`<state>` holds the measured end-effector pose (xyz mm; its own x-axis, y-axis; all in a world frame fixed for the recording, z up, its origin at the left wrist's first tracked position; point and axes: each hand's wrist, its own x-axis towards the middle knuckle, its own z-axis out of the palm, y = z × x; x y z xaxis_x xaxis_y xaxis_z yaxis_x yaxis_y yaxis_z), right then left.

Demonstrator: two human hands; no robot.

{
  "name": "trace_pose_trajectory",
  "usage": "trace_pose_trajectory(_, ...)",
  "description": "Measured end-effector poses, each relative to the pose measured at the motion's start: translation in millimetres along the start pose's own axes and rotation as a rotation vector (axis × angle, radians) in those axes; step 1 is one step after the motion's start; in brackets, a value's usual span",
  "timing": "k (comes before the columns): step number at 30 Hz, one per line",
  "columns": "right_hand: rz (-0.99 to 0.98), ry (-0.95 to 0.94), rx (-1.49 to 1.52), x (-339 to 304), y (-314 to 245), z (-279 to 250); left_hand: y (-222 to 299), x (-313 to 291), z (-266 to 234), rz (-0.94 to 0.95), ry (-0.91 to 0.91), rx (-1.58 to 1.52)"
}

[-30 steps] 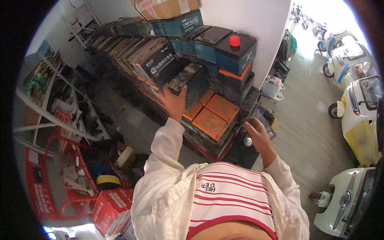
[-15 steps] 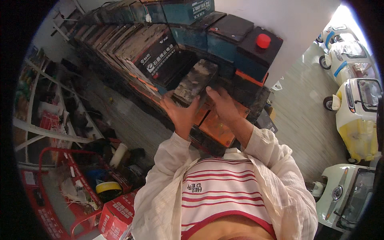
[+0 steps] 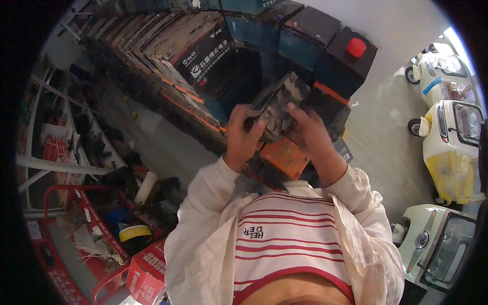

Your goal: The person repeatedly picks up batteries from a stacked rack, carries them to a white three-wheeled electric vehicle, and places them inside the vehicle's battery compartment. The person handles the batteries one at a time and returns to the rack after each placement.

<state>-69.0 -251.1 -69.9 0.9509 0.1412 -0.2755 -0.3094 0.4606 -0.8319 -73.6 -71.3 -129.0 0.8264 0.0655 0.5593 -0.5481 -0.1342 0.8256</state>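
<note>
A dirty, dust-caked battery (image 3: 287,104) is held tilted between both hands, above the stacked batteries. My left hand (image 3: 241,133) grips its near left end, thumb on the dusty face and fingers curled round the edge. On the other side, my right hand (image 3: 311,133) is closed on its right edge; some of those fingers are hidden behind it. Just below the hands lies an orange-topped battery (image 3: 284,157). To the left stands a large black battery (image 3: 216,56) with white print, at the end of a long dusty row.
Dark batteries (image 3: 310,25) line the wall behind, one with a red cap (image 3: 356,48) on top. Pale three-wheeled vehicles (image 3: 457,132) stand at the right. On the left are a metal shelf rack (image 3: 66,168), a red metal frame (image 3: 86,188) and a red carton (image 3: 145,274).
The dusty battery has been lifted and tilted, moving to the right with both hands. The view has shifted slightly along with them.
</note>
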Motion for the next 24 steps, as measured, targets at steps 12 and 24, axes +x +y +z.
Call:
trace_pose_trajectory(12, -0.049, 0.35, -0.243, 20.6, 15.4, 39.4, -8.3, 19.4, -16.1, -0.515, -0.172, -0.572)
trace_pose_trajectory(24, -0.029, 0.562, -0.436, 50.7, 14.4, 31.6, -74.7, 78.1, 9.5, -1.145, -0.588, -0.425)
